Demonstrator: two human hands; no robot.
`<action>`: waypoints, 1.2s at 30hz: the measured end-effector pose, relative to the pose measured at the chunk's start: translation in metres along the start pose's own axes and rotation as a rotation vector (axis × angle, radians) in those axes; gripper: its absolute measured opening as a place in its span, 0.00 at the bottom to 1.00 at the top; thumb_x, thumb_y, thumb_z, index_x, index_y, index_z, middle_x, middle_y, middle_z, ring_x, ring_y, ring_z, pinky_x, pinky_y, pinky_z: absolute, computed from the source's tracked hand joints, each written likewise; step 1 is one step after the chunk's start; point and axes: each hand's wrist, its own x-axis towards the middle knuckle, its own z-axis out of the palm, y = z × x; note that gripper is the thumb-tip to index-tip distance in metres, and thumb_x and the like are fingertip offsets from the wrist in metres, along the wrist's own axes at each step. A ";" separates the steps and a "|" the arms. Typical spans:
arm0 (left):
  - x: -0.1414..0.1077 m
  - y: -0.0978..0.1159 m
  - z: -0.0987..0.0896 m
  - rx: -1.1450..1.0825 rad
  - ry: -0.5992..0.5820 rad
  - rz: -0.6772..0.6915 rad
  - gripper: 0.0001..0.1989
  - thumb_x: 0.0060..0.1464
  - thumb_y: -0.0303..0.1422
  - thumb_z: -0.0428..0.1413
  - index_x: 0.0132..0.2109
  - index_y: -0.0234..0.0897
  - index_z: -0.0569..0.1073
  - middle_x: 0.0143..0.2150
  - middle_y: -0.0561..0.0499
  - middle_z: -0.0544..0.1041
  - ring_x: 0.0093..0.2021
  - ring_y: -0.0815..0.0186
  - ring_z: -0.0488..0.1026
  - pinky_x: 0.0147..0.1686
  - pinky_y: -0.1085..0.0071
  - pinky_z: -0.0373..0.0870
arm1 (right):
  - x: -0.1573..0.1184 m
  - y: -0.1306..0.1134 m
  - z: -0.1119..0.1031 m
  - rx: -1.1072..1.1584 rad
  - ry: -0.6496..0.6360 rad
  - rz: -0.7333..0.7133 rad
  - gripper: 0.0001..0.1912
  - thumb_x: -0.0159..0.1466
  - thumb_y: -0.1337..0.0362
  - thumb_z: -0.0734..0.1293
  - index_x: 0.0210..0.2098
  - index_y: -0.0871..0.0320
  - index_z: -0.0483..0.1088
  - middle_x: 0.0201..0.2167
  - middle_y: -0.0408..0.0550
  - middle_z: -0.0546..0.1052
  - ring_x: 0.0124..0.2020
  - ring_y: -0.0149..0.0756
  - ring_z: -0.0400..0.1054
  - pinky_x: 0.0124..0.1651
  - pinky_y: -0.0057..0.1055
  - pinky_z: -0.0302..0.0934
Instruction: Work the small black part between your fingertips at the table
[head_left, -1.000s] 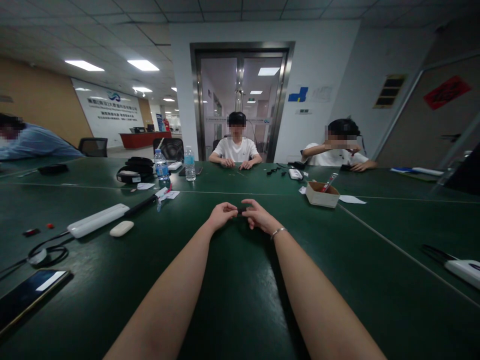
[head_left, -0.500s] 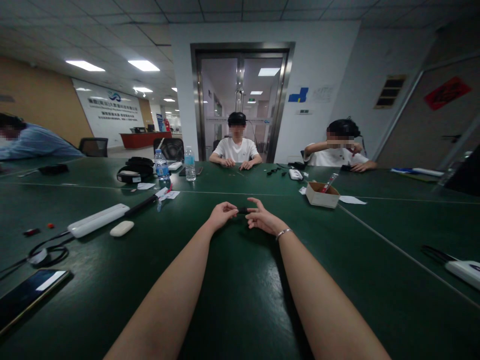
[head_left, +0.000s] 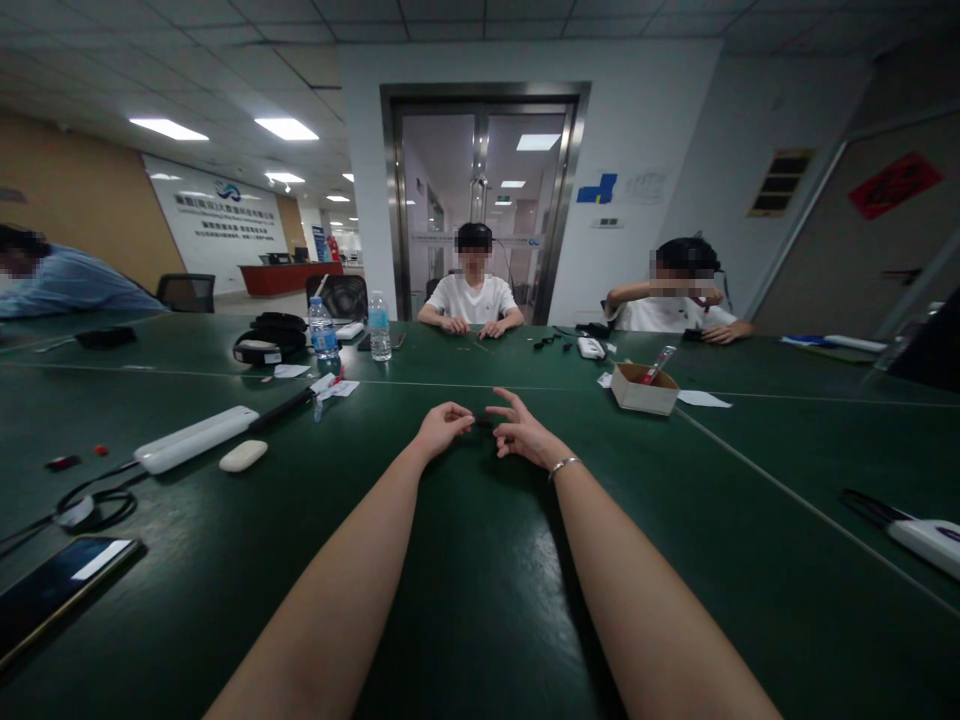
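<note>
Head: two hands [head_left: 442, 432] [head_left: 526, 438], one dark piece [head_left: 484, 423]

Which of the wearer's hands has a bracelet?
The right hand: a silvery bracelet rings its wrist. The left hand, pinching a small dark object, has a bare wrist.

Dark green table [head_left: 750, 560], pale seams across. Near left: smartphone [head_left: 56, 600], screen up, cut by frame edge; black cable [head_left: 112, 512] looped just beyond. White elongated device [head_left: 196, 440], cream oval case [head_left: 244, 457] just beside it. Small orange piece [head_left: 100, 451] near dark red piece [head_left: 61, 463]. Farther: two upright water bottles, blue-labelled [head_left: 323, 338] [head_left: 379, 338], near black pouch [head_left: 274, 335]. Right: open cardboard box [head_left: 641, 400], slim red-and-clear item [head_left: 660, 365] leaning in it, white paper [head_left: 703, 399] beside. Across: two people in white T-shirts [head_left: 474, 298] [head_left: 652, 316]; glass double doors [head_left: 435, 170] behind the middle one. Far left: person in striped blue shirt [head_left: 90, 280], leaning. Back: red reception desk [head_left: 292, 279].
</note>
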 end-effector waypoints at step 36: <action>0.001 0.000 0.002 -0.015 0.040 -0.015 0.08 0.46 0.30 0.59 0.33 0.31 0.70 0.27 0.50 0.73 0.28 0.70 0.71 0.31 0.73 0.66 | 0.009 0.007 0.005 -0.059 0.111 0.115 0.09 0.66 0.63 0.60 0.42 0.63 0.64 0.28 0.49 0.72 0.14 0.21 0.59 0.22 0.30 0.71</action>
